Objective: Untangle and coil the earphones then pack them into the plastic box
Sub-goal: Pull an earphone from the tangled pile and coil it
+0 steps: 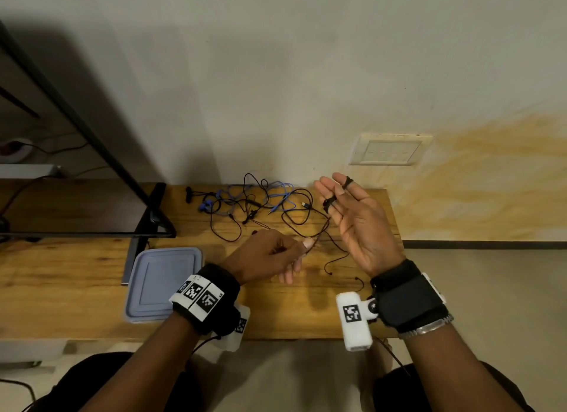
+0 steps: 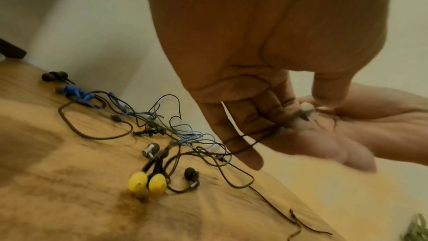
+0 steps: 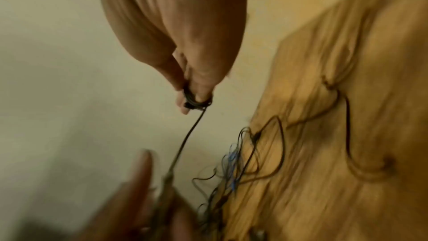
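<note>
Head view: the right hand [image 1: 352, 218] is held up with straight fingers, black earphone cable [image 1: 319, 227] looped round its index and little fingers; the left hand [image 1: 270, 255] pinches the same cable lower down. Its loose length trails through the tangle of black and blue earphones [image 1: 251, 203] on the tabletop [image 1: 92, 273], so a pull would likely drag the heap or slip the loops off. The plastic box [image 1: 162, 284] sits lidded, near the left wrist, beside a monitor stand [image 1: 144, 221]

Left wrist view: yellow earbuds [image 2: 147, 182] lie near the knot

Right wrist view: blurred; wraps round one finger [image 3: 197, 96]
</note>
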Tool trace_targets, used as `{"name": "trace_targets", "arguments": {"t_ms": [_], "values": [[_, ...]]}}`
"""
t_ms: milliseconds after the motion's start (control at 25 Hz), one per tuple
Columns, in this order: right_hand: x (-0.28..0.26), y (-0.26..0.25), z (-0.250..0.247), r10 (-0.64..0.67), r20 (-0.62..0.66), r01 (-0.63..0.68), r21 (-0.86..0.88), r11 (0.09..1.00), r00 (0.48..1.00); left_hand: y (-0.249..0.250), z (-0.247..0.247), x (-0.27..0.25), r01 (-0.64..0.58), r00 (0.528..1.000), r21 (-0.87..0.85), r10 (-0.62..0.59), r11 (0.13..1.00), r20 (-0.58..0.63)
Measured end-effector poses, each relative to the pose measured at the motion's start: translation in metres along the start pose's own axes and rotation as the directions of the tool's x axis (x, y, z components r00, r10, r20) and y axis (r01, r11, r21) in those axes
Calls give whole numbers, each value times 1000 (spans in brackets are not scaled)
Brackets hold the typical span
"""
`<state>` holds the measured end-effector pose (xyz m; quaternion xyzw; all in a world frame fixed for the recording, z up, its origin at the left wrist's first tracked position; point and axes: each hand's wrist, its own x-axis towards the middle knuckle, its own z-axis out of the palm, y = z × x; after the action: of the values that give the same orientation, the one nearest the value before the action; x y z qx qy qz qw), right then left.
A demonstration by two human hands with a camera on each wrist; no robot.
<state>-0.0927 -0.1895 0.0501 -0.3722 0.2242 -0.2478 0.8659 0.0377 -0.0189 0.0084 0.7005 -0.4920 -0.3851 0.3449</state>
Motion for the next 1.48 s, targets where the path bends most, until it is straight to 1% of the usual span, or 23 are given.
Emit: {"name": "trace_targets", "arguments": {"t_ms": [40,80,120,160,240,320,400,480,520,600,680,800,880,920,1000,1040,1080,1160,1200,1240,1320,1400,1480], "values": [[2,2,-2,-40,-73,19,-274,962,997,2,-1,-1,4,1000,-2,-4,1000,-16],[1,4,-3,-70,-108,2,-528,849,992,6,-3,-3,-18,997,1,18,1000,-70],[1,9,-5,-57,-113,-39,-702,711,992,9,-7,-4,-59,987,1,59,998,-153],[0,13,-5,14,-111,-97,-790,605,994,11,-13,-5,-105,963,-17,97,994,-252],[-2,21,-5,254,-122,-244,-811,532,960,12,-23,-3,-146,902,-97,92,985,-422],[-7,23,-2,473,-69,-347,-772,533,879,10,-29,0,-147,868,-124,68,981,-492],[-13,19,4,597,35,-385,-734,559,801,5,-29,1,-142,849,-65,88,988,-522],[-18,11,8,634,187,-419,-608,675,751,1,-28,1,-115,838,-27,83,993,-540],[-19,6,8,604,276,-428,-495,756,748,0,-28,0,-103,842,-30,71,994,-534],[-20,-6,9,467,442,-426,-195,883,766,4,-26,-1,-91,869,-65,47,994,-493],[-18,-11,10,290,512,-392,103,914,809,7,-22,-2,-67,906,-77,28,995,-423],[-11,-15,8,78,346,-210,361,909,935,5,-16,0,-20,948,44,33,999,-316],[-7,-14,7,-11,178,-51,340,939,984,2,-14,0,-25,964,132,59,991,-261],[-5,-11,6,-37,91,12,264,965,995,3,-12,0,-37,972,150,71,988,-226],[-2,-2,5,-66,-48,62,-82,995,997,7,-9,-2,-66,983,130,86,989,-159],[-2,5,5,-79,-87,46,-332,942,993,10,-8,-4,-77,986,92,89,993,-142],[-2,12,4,-83,-93,16,-566,824,992,13,-9,-5,-86,985,48,92,995,-147],[-6,23,2,31,-67,-73,-822,565,997,14,-14,-7,-95,973,-35,85,995,-215],[-8,24,3,159,-60,-133,-858,496,985,14,-18,-7,-91,962,-80,67,993,-266],[-12,25,5,303,-55,-200,-859,471,951,11,-21,-7,-87,946,-115,46,990,-322],[-17,24,9,533,-1,-329,-788,520,846,7,-26,-4,-67,907,-100,18,993,-422],[-19,20,14,627,130,-404,-661,632,768,2,-28,-2,-33,879,10,34,999,-476],[-19,12,17,592,274,-416,-495,763,758,2,-25,-1,-48,877,61,72,997,-475]]}}
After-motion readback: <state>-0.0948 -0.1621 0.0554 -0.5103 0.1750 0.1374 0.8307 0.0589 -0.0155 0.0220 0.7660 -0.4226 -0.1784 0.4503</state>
